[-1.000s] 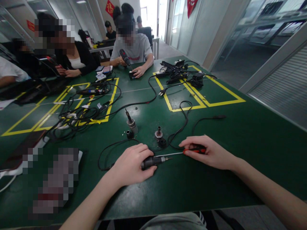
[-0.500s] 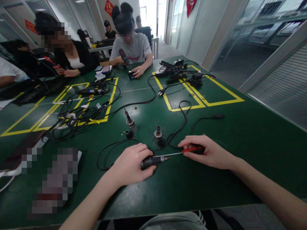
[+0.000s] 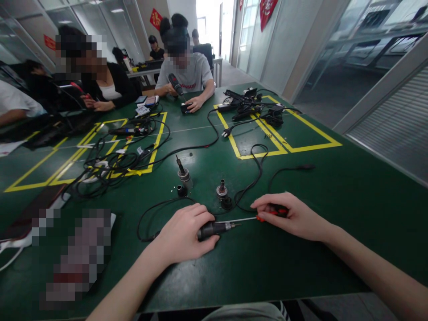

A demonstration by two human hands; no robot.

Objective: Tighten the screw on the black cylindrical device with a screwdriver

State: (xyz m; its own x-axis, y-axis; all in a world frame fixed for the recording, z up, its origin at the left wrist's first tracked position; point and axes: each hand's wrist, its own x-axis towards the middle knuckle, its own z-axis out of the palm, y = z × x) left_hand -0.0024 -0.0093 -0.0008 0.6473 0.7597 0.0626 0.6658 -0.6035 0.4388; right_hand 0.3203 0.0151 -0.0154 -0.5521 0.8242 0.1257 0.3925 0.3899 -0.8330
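Observation:
My left hand [image 3: 187, 232] is wrapped over a slim black corded tool that looks like an electric screwdriver [image 3: 219, 228], lying nearly level with its silver collar and thin bit pointing right. In my right hand [image 3: 289, 216] is a screwdriver [image 3: 241, 219] with a red and black handle. Its pale shaft runs left along the far side of the electric screwdriver; my left fingers hide the tip. Beyond my hands stand a metal spindle part [image 3: 183, 174] with a black ring [image 3: 181, 191] beside it, and a shorter metal part [image 3: 221, 190] next to a black cap [image 3: 226, 203].
Tangled black cables [image 3: 100, 171] lie at left over yellow tape frames; more cables and adapters [image 3: 242, 104] are heaped at back right. A loose cable [image 3: 262, 167] curls beyond my right hand. Across the table [image 3: 317, 200], a co-worker [image 3: 187, 73] holds a drill-like tool [image 3: 175, 84].
The whole view has shifted slightly down and right. Both hands keep their grips, and the right hand's screwdriver handle appears slightly turned.

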